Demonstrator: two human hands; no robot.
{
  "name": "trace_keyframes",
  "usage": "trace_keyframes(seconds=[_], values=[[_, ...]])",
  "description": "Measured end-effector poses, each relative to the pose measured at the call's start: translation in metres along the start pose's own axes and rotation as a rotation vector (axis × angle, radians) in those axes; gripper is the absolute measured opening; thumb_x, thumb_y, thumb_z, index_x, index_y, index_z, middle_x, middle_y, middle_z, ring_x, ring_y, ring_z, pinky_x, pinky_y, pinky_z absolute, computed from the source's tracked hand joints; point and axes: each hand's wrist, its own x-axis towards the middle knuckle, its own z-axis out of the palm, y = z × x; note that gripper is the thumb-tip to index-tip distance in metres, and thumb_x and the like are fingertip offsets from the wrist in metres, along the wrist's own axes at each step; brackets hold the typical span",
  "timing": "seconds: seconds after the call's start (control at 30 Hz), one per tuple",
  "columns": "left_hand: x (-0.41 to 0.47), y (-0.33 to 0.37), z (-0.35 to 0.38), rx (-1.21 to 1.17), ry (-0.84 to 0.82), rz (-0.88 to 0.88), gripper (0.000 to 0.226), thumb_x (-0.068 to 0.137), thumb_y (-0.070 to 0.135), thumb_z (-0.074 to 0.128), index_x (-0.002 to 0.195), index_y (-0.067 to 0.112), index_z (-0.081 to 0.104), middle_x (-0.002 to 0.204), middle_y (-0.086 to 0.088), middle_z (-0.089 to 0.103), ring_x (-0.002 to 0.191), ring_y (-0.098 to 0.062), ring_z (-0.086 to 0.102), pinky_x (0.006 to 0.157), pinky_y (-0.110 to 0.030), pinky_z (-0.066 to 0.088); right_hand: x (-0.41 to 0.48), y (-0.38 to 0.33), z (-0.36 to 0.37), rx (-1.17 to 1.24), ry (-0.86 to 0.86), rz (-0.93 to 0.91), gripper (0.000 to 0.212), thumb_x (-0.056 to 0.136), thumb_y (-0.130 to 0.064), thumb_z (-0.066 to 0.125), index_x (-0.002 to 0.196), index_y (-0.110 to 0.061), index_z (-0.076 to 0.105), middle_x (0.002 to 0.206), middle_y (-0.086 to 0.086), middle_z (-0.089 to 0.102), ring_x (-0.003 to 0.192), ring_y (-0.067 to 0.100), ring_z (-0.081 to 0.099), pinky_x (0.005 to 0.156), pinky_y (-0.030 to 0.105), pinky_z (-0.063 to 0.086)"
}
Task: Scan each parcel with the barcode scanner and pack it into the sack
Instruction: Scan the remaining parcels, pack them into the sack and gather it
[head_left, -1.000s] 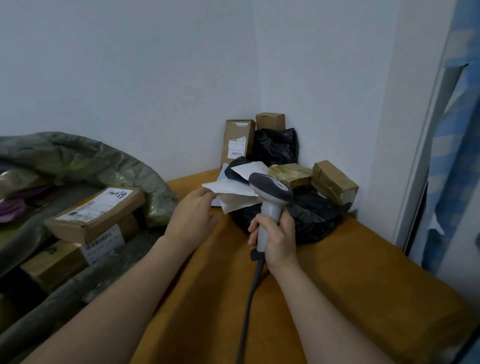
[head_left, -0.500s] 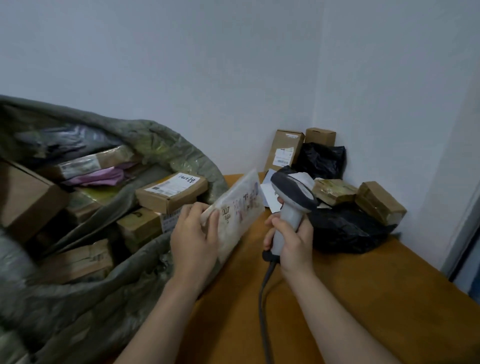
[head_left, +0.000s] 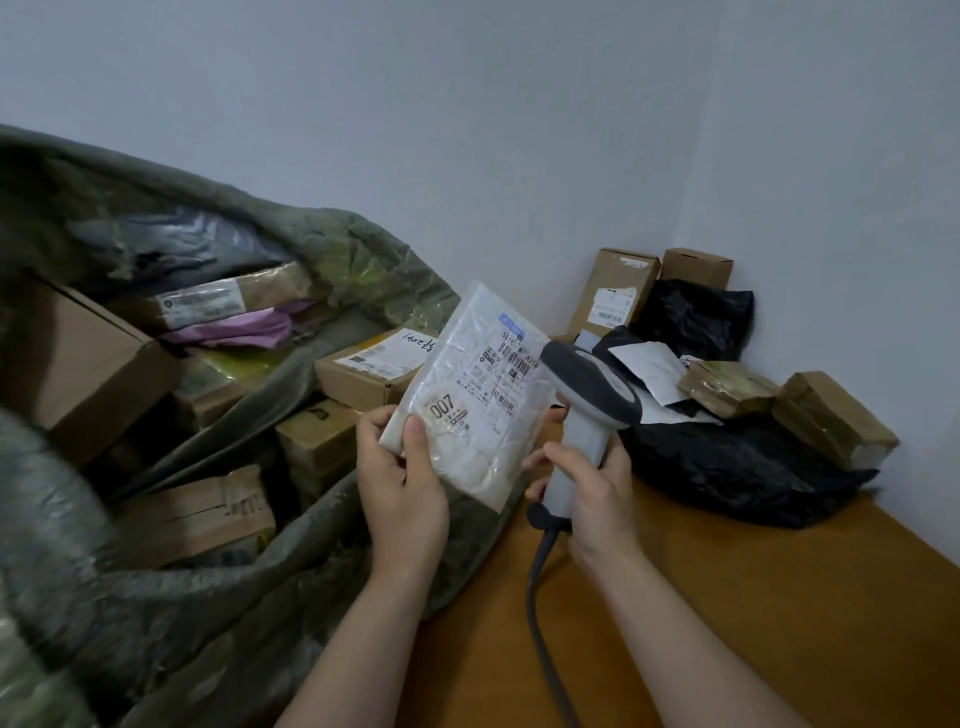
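Sack (head_left: 363, 270) partly filled; left hand (head_left: 402, 493) pinches white packet (head_left: 478, 415), right hand (head_left: 597, 483) grips scanner (head_left: 587, 389); pile (head_left: 743, 462) at tabletop's (head_left: 727, 597) far corner pending.

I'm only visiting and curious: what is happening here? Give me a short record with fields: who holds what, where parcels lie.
Left hand: holds the white parcel by its lower corner, label facing the camera
Right hand: grips the barcode scanner, its head beside the label
Sack: open at left, cardboard boxes inside
Waiting pile: brown boxes and black bags at the table's far corner
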Motion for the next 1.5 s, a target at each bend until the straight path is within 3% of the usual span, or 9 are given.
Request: trace_keyframes(seconds=[0.13,0.3,0.4,0.53,0.7,0.83,0.97,1.2,1.5], values=[[0.003,-0.002,0.001,-0.079,-0.057,-0.102,0.011,0.108,0.019,0.052,0.118,0.023,0.053,0.109,0.001,0.067,0.096,-0.011,0.068,0.069,-0.022,0.054,0.001,0.001,-0.006,0.016,0.049,0.089,0.035,0.091,0.007,0.061,0.122,-0.01,0.059,0.091,0.018,0.075,0.076,0.027,0.071,0.048,0.027,0.05],[0.0,-0.003,-0.002,-0.124,-0.219,-0.153,0.032,0.102,0.008,0.06,0.123,0.031,0.051,0.117,-0.002,0.068,0.098,-0.018,0.073,0.069,-0.032,0.062,-0.002,-0.004,-0.007,0.056,0.047,0.153,0.037,0.089,0.007,0.061,0.126,0.004,0.059,0.084,0.026,0.072,0.054,0.02,0.061,0.048,0.026,0.048],[-0.003,-0.007,-0.005,-0.018,-0.259,-0.048,0.054,0.094,0.003,0.069,0.129,0.039,0.05,0.127,-0.002,0.063,0.108,-0.018,0.071,0.079,-0.046,0.064,-0.007,-0.008,-0.006,0.081,0.035,0.148,0.039,0.082,0.004,0.068,0.12,-0.007,0.066,0.096,0.023,0.076,0.076,0.026,0.072,0.061,0.028,0.058],[-0.005,-0.005,-0.008,0.074,-0.312,0.077,0.085,0.084,-0.005,0.076,0.148,0.039,0.04,0.13,0.015,0.057,0.114,0.0,0.064,0.078,-0.025,0.061,-0.007,-0.011,-0.009,0.087,0.039,0.167,0.042,0.085,0.008,0.063,0.121,-0.014,0.065,0.108,0.02,0.077,0.102,0.029,0.074,0.085,0.036,0.06],[-0.002,-0.015,-0.009,0.255,-0.392,0.178,0.039,0.093,0.012,0.072,0.118,0.041,0.064,0.107,0.014,0.069,0.082,-0.01,0.064,0.066,-0.035,0.052,-0.006,-0.013,-0.012,0.097,-0.014,0.177,0.041,0.089,0.013,0.057,0.115,-0.016,0.067,0.107,0.01,0.079,0.101,0.02,0.075,0.072,0.024,0.06],[-0.001,-0.014,-0.01,0.388,-0.443,0.193,0.064,0.088,0.003,0.072,0.137,0.041,0.058,0.136,0.023,0.056,0.126,0.011,0.05,0.096,-0.005,0.038,-0.004,-0.009,-0.013,0.068,-0.074,0.194,0.042,0.088,0.015,0.057,0.116,-0.013,0.07,0.115,0.008,0.077,0.107,0.019,0.074,0.077,0.028,0.061],[-0.001,-0.014,-0.01,0.414,-0.409,0.211,0.077,0.087,0.003,0.075,0.154,0.029,0.046,0.144,0.021,0.046,0.125,0.027,0.038,0.092,0.004,0.036,-0.004,-0.004,-0.016,0.003,-0.083,0.199,0.042,0.083,0.012,0.064,0.12,-0.009,0.068,0.115,0.01,0.076,0.112,0.028,0.072,0.092,0.046,0.059],[0.002,-0.017,-0.013,0.49,-0.28,0.286,0.074,0.089,0.002,0.076,0.154,0.026,0.048,0.152,0.014,0.047,0.137,0.007,0.039,0.106,-0.001,0.029,-0.006,-0.007,-0.017,-0.101,-0.198,0.149,0.042,0.073,-0.006,0.062,0.115,-0.003,0.065,0.074,0.021,0.065,0.048,0.026,0.053,0.052,0.034,0.046],[0.002,-0.018,-0.013,0.455,-0.282,0.289,0.072,0.089,-0.005,0.072,0.151,0.028,0.052,0.15,0.018,0.049,0.136,0.02,0.035,0.107,0.0,0.028,-0.009,-0.009,-0.019,-0.069,-0.264,0.168,0.039,0.07,-0.006,0.062,0.108,0.001,0.063,0.065,0.022,0.052,0.044,0.026,0.046,0.047,0.03,0.042]])
